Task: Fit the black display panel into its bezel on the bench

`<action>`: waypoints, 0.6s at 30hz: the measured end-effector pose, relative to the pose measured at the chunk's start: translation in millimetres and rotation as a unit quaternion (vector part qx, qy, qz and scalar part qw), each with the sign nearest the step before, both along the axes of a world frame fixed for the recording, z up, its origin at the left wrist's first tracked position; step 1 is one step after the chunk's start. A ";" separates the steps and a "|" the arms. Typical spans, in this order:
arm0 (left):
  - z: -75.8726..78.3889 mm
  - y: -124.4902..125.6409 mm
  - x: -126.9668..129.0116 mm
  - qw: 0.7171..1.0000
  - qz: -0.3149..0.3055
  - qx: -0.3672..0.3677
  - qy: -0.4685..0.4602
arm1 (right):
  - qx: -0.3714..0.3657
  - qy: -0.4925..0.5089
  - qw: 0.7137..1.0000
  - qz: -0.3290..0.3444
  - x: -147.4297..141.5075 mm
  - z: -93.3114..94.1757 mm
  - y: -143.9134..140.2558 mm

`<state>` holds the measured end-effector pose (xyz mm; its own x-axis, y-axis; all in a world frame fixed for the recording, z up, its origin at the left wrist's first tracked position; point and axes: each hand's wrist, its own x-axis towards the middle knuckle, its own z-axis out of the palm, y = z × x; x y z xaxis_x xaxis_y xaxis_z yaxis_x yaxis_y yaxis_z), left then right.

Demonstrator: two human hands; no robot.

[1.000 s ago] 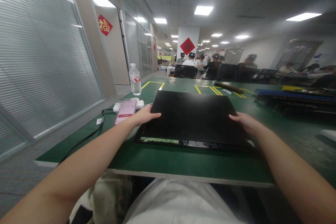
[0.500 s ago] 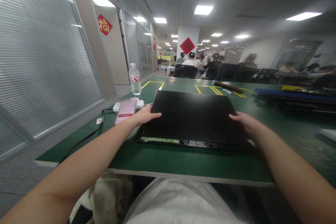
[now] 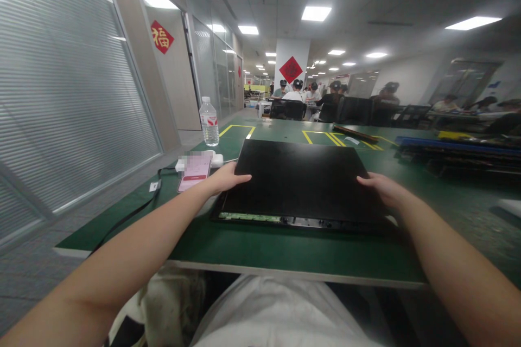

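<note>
A flat black display panel (image 3: 301,179) lies in front of me, screen side up, close to the table's near edge. Along its near side a green circuit strip (image 3: 249,218) and dark frame parts show. My left hand (image 3: 228,178) grips the panel's left edge, thumb on top and the other fingers hidden beneath or behind the edge. On the opposite side my right hand (image 3: 380,187) holds the right edge the same way, thumb on the surface. Whether the panel is slightly raised or resting on the table, I cannot tell.
The green table (image 3: 293,257) has yellow tape marks. To the left are a water bottle (image 3: 210,123), a phone (image 3: 194,171), a white adapter (image 3: 217,160) and a black cable (image 3: 140,209). Long dark strips (image 3: 456,153) lie stacked at right; another strip (image 3: 355,134) lies behind the panel. People sit farther back.
Almost nothing differs. Both hands keep their grip on the panel's edges, and the panel sits in nearly the same place.
</note>
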<state>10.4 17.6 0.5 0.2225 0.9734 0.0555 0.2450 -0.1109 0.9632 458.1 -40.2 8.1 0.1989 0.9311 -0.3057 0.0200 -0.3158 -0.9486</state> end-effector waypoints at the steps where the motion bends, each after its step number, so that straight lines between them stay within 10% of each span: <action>1: -1.3 1.2 -0.3 1.000 0.001 0.003 -0.004 | 0.000 0.000 1.000 -0.002 -0.6 0.3 -0.3; 18: 1.6 -3.7 4.9 0.996 -0.015 -0.040 -0.081 | 0.008 0.002 1.000 0.001 3.1 -2.7 2.0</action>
<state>15.2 14.0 2.1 0.2463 0.9691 0.0162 0.0839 -0.0380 0.9958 461.3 -38.2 5.4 0.1966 0.9363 -0.2911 0.0164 -0.3000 -0.9538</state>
